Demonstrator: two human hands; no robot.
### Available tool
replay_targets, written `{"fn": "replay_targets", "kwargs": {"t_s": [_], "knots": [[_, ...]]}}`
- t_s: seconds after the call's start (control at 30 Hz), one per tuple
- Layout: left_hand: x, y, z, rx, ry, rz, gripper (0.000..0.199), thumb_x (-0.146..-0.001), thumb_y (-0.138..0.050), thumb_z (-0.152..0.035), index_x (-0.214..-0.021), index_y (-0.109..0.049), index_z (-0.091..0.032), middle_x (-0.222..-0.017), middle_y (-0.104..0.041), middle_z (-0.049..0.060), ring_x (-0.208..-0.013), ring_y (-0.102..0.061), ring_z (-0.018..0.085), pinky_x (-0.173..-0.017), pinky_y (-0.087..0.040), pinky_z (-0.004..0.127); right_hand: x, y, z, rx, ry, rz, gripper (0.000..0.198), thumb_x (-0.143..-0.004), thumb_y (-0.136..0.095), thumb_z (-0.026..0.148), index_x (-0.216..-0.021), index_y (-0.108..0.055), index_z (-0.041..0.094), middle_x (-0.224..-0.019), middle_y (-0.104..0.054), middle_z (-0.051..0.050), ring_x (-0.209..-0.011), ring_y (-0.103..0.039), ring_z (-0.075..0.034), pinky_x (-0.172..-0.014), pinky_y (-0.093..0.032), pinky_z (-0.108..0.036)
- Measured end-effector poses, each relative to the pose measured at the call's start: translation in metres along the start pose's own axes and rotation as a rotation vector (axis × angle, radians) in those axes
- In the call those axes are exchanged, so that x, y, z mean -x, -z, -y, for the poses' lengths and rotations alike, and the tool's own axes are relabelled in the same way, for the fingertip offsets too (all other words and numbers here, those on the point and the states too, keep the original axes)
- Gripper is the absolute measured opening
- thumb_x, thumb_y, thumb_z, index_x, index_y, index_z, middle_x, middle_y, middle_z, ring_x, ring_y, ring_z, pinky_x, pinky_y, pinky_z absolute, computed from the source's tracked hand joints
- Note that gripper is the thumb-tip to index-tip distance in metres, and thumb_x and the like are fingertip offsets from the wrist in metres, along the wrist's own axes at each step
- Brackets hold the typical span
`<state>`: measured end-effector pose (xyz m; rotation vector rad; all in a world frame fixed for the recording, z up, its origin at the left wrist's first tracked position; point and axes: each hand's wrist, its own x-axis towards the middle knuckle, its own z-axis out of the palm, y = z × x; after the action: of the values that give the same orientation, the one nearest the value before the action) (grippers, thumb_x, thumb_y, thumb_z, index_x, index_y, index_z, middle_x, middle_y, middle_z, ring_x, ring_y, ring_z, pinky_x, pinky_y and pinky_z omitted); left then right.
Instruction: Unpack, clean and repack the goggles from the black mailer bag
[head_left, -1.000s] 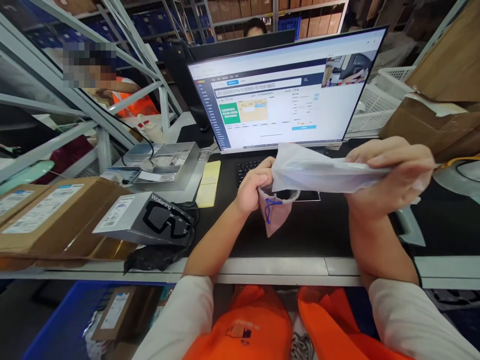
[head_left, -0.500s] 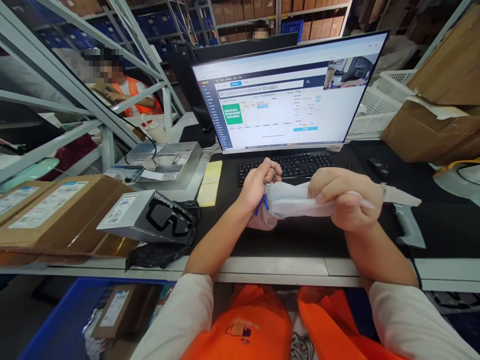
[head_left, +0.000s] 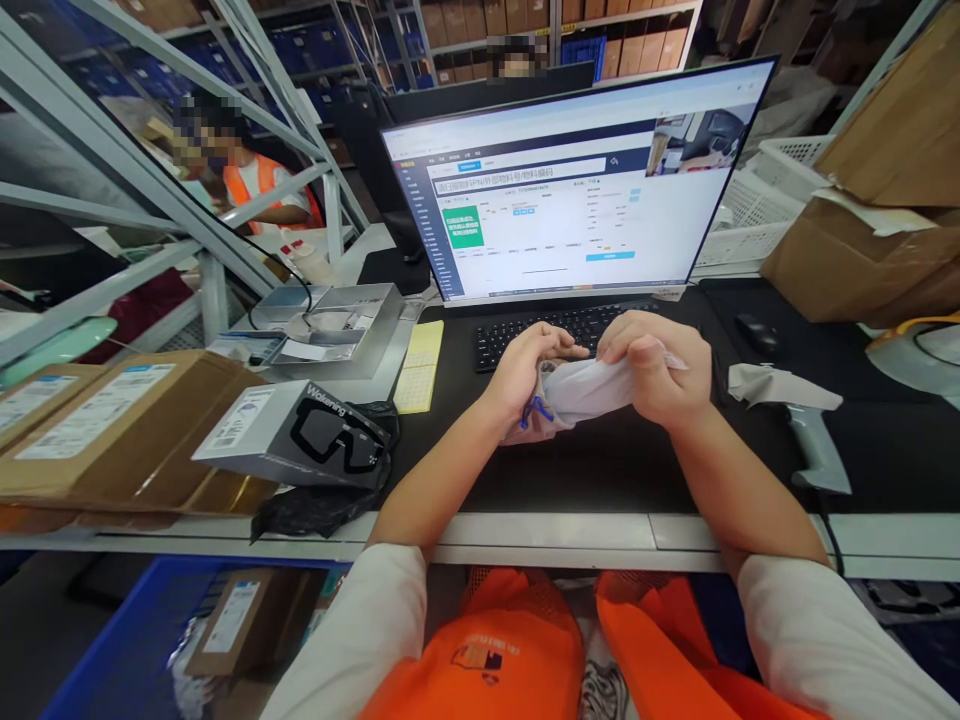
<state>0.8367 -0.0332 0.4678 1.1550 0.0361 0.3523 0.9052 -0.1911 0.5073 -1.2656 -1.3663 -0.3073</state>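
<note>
A translucent white plastic bag (head_left: 589,390) is held in front of the keyboard (head_left: 499,340), above the black desk mat. Something blue shows at its left end, too small to make out. My left hand (head_left: 531,368) is closed around that left end. At the other end, my right hand (head_left: 664,365) pinches the bag, its thumb lying along the top. What is inside the bag cannot be told. To the right of my right hand lies a handheld scanner (head_left: 817,450) with pale paper by its head.
Behind the keyboard stands a monitor (head_left: 555,200). A grey goggles box (head_left: 300,435), brown cartons (head_left: 105,430) and a yellow notepad (head_left: 420,365) are at left. A mouse (head_left: 756,333) and a brown paper parcel (head_left: 862,255) are at right. A co-worker (head_left: 259,185) sits beyond the metal frame.
My right hand has moved left, closer to my left hand, and the stretch of bag between them is shorter. My left hand stays nearly in place.
</note>
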Motion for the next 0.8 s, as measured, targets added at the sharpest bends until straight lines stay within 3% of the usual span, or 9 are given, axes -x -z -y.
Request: {"fn": "replay_targets", "kwargs": {"t_s": [0.07, 0.2, 0.33, 0.4, 0.47, 0.53, 0.6, 0.7, 0.8], "knots": [[0.000, 0.001, 0.002, 0.113, -0.034, 0.034, 0.003, -0.070, -0.056, -0.016, -0.071, -0.055, -0.019, -0.093, -0.070, 0.001, -0.097, -0.071, 0.018, -0.089, -0.053, 0.031, 0.000, 0.000, 0.001, 0.019, -0.008, -0.043, 0.039, -0.108, -0.044, 0.034, -0.078, -0.064, 0.019, -0.075, -0.063, -0.006, -0.069, -0.061, -0.016, -0.064, -0.046, -0.032], [0.000, 0.008, 0.004, 0.173, -0.036, 0.185, 0.024, -0.056, -0.054, -0.004, -0.074, -0.051, -0.020, -0.114, -0.071, 0.000, -0.130, -0.060, 0.020, -0.109, -0.045, 0.035, 0.000, -0.003, 0.003, -0.018, -0.002, -0.137, 0.041, -0.108, -0.046, 0.038, -0.077, -0.064, 0.019, -0.072, -0.062, -0.005, -0.066, -0.060, -0.017, -0.062, -0.046, -0.033], [0.000, 0.013, 0.003, 0.123, -0.025, 0.304, 0.032, -0.063, -0.070, -0.001, -0.077, -0.049, -0.021, -0.129, -0.069, 0.001, -0.141, -0.052, 0.021, -0.113, -0.042, 0.038, -0.002, -0.005, 0.003, -0.074, 0.010, -0.271, 0.042, -0.108, -0.047, 0.038, -0.074, -0.064, 0.019, -0.069, -0.061, -0.004, -0.063, -0.060, -0.016, -0.059, -0.047, -0.032], [-0.002, 0.013, 0.003, 0.066, -0.026, 0.300, 0.033, -0.068, -0.081, -0.009, -0.082, -0.053, -0.021, -0.128, -0.069, 0.003, -0.136, -0.056, 0.022, -0.111, -0.044, 0.037, -0.003, -0.005, 0.003, -0.093, 0.046, -0.334, 0.042, -0.108, -0.048, 0.039, -0.073, -0.064, 0.020, -0.068, -0.060, -0.004, -0.060, -0.060, -0.016, -0.056, -0.046, -0.032], [-0.005, 0.014, 0.004, -0.047, -0.008, 0.210, 0.033, -0.071, -0.088, -0.023, -0.087, -0.059, -0.020, -0.118, -0.072, 0.005, -0.120, -0.064, 0.022, -0.103, -0.048, 0.035, -0.003, -0.004, 0.004, -0.079, 0.095, -0.380, 0.042, -0.107, -0.049, 0.040, -0.074, -0.065, 0.021, -0.067, -0.060, -0.004, -0.059, -0.060, -0.017, -0.053, -0.046, -0.033], [-0.007, 0.016, 0.003, -0.203, 0.059, 0.129, 0.032, -0.077, -0.085, -0.042, -0.087, -0.066, -0.018, -0.100, -0.074, 0.004, -0.099, -0.068, 0.019, -0.091, -0.051, 0.032, -0.001, -0.003, 0.004, -0.036, 0.149, -0.387, 0.039, -0.106, -0.050, 0.042, -0.078, -0.069, 0.022, -0.069, -0.062, -0.005, -0.060, -0.062, -0.019, -0.054, -0.048, -0.035], [-0.006, 0.019, 0.001, -0.285, 0.198, 0.145, 0.046, -0.083, -0.075, -0.060, -0.082, -0.071, -0.014, -0.083, -0.073, 0.004, -0.079, -0.065, 0.017, -0.079, -0.051, 0.030, 0.002, -0.001, 0.003, 0.003, 0.230, -0.352, 0.035, -0.106, -0.051, 0.042, -0.086, -0.074, 0.024, -0.072, -0.065, -0.006, -0.065, -0.065, -0.021, -0.056, -0.052, -0.037], [-0.002, 0.023, -0.005, -0.162, 0.398, 0.203, 0.058, -0.078, -0.076, -0.070, -0.081, -0.075, -0.012, -0.076, -0.074, 0.006, -0.068, -0.066, 0.018, -0.069, -0.052, 0.031, 0.006, 0.000, 0.000, 0.068, 0.349, -0.286, 0.035, -0.105, -0.050, 0.045, -0.099, -0.079, 0.025, -0.087, -0.072, -0.009, -0.081, -0.072, -0.024, -0.066, -0.060, -0.041], [-0.002, 0.025, -0.009, -0.057, 0.385, 0.122, 0.057, -0.071, -0.084, -0.065, -0.087, -0.076, -0.012, -0.081, -0.077, 0.008, -0.073, -0.071, 0.022, -0.070, -0.055, 0.032, 0.005, 0.001, 0.001, 0.130, 0.238, -0.263, 0.039, -0.105, -0.049, 0.049, -0.107, -0.081, 0.028, -0.119, -0.070, -0.009, -0.106, -0.070, -0.028, -0.091, -0.060, -0.047]]}}
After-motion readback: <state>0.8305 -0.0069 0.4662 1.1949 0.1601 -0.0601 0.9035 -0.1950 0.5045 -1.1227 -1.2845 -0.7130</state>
